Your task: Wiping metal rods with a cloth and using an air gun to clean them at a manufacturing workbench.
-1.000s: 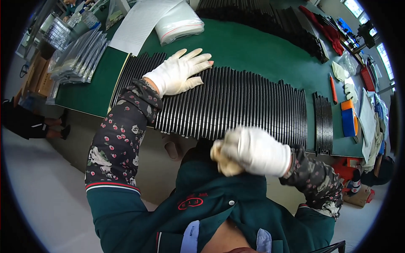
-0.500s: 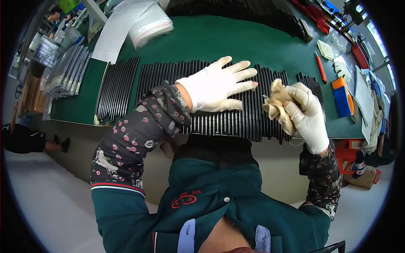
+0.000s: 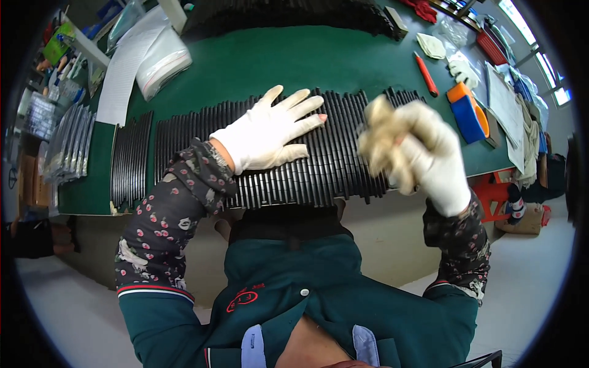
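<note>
Black slender rods [image 3: 279, 184] lie side by side in a wide row along the table's front edge. Across them rests my gloved left hand [image 3: 270, 132], flat with its fingers spread; one fingertip shows bare through the glove. My gloved right hand [image 3: 423, 147] is closed on a crumpled beige cloth [image 3: 383, 144], over the right part of the row. Motion blurs the cloth and those fingers, and whether the cloth touches the rods I cannot tell. A smaller group of rods [image 3: 132, 159] lies apart at the left.
At the back of the green table [image 3: 245, 64] is a large pile of dark rods [image 3: 288, 15]. Paper sheets [image 3: 123, 80] and plastic bags [image 3: 161, 67] lie back left. On the right are a red pen-like tool [image 3: 426, 75], a blue-orange tape roll [image 3: 469, 116] and a white glove [image 3: 463, 69].
The whole view has shifted, so the table appears farther left. My right hand with the cloth has moved slightly away from my left hand and is blurred. My left hand stays on the rods.
</note>
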A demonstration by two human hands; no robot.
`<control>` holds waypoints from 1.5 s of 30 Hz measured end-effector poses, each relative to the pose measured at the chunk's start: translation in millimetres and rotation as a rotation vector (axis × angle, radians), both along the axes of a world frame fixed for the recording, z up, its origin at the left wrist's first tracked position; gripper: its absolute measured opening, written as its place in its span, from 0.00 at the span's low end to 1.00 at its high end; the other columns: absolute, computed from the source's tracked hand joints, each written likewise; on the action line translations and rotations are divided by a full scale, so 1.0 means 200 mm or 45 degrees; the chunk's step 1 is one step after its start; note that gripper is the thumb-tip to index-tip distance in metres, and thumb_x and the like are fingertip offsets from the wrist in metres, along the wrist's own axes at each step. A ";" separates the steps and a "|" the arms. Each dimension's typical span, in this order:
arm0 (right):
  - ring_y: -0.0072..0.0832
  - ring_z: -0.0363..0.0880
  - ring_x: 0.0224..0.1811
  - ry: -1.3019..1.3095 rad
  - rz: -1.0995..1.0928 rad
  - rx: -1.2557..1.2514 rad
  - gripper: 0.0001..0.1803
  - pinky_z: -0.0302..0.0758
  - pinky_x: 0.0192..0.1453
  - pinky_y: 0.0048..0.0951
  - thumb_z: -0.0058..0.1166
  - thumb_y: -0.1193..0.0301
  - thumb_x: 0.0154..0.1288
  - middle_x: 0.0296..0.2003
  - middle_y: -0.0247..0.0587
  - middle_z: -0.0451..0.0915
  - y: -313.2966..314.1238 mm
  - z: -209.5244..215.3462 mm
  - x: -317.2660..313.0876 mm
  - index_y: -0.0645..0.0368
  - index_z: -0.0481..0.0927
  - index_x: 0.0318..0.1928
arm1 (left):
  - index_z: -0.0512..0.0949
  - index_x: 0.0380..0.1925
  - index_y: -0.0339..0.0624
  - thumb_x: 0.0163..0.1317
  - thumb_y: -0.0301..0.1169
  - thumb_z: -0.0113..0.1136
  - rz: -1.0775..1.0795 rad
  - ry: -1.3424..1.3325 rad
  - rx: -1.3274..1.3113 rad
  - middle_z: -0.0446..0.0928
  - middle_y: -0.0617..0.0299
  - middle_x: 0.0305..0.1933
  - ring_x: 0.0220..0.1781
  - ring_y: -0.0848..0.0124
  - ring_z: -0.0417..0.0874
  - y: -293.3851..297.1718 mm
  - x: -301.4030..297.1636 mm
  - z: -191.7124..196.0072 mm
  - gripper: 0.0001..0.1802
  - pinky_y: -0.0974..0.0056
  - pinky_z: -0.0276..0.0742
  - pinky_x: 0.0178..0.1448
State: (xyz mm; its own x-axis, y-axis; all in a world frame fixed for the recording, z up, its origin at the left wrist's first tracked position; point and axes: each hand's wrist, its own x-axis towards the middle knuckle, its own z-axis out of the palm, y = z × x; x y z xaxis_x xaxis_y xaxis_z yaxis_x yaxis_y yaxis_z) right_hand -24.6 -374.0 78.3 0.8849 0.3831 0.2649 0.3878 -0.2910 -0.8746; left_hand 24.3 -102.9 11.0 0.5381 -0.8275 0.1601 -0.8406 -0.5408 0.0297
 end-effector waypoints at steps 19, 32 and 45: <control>0.42 0.76 0.39 -0.547 0.116 -0.428 0.16 0.74 0.44 0.37 0.58 0.78 0.48 0.35 0.42 0.76 -0.23 -0.12 0.04 0.59 0.78 0.41 | 0.64 0.65 0.43 0.65 0.42 0.50 -0.195 0.080 -0.153 0.59 0.52 0.71 0.75 0.55 0.56 -0.45 0.10 0.00 0.30 0.43 0.49 0.75; 0.40 0.77 0.32 -0.721 0.335 -0.528 0.17 0.76 0.35 0.37 0.65 0.62 0.48 0.29 0.40 0.76 -0.11 -0.28 0.03 0.55 0.78 0.37 | 0.66 0.64 0.42 0.63 0.41 0.54 -0.126 0.023 0.051 0.59 0.53 0.71 0.75 0.55 0.56 -0.50 0.11 0.00 0.30 0.45 0.51 0.75; 0.19 0.73 0.45 0.072 -0.613 0.213 0.11 0.69 0.54 0.22 0.52 0.80 0.65 0.42 0.33 0.75 -0.69 -0.05 -0.18 0.66 0.75 0.47 | 0.64 0.65 0.41 0.67 0.47 0.50 -0.441 0.097 -0.158 0.58 0.49 0.71 0.75 0.53 0.53 -1.10 0.25 0.07 0.31 0.44 0.51 0.74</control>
State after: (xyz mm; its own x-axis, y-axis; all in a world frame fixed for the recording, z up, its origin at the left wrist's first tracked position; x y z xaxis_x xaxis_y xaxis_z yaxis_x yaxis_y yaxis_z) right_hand -60.1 -511.1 68.4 0.9654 -0.1150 0.2340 0.1946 -0.2794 -0.9403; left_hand 74.1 -323.4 25.5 0.2439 -0.9394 0.2411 -0.9660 -0.2132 0.1465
